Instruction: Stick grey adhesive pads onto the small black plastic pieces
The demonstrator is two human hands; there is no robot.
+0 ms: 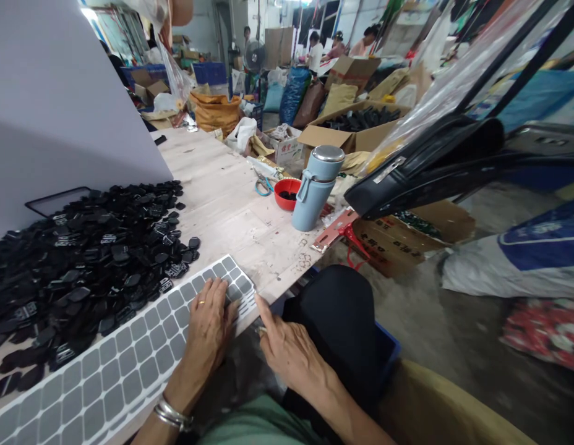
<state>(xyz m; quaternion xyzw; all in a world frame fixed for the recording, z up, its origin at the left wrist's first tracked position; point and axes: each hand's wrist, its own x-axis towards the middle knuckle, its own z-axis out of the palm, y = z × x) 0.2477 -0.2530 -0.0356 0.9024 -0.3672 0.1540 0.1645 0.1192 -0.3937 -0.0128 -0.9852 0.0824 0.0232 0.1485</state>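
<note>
A long white sheet of dark grey rounded-square stickers [129,358] lies along the table's near edge, with more sheets layered under its right end. My left hand [208,321] rests on the top sheet near that end, fingers stretched over the grey squares and a bracelet on the wrist. Beside the sheets' right corner is my right hand [291,349], its index finger extended to the corner and the other fingers bent under. Its thumb side is partly hidden, and a small pale spot there is unclear. Behind the sheet spreads a heap of small black pieces [106,247], some with white markings.
On the table [208,185] stand a blue flask [312,198] and a red bowl [284,193] with dark bits, near blue-handled scissors [263,184]. A white panel [73,105] rises at left. A black bag [407,161] hangs at right. Boxes, sacks and several people are farther back.
</note>
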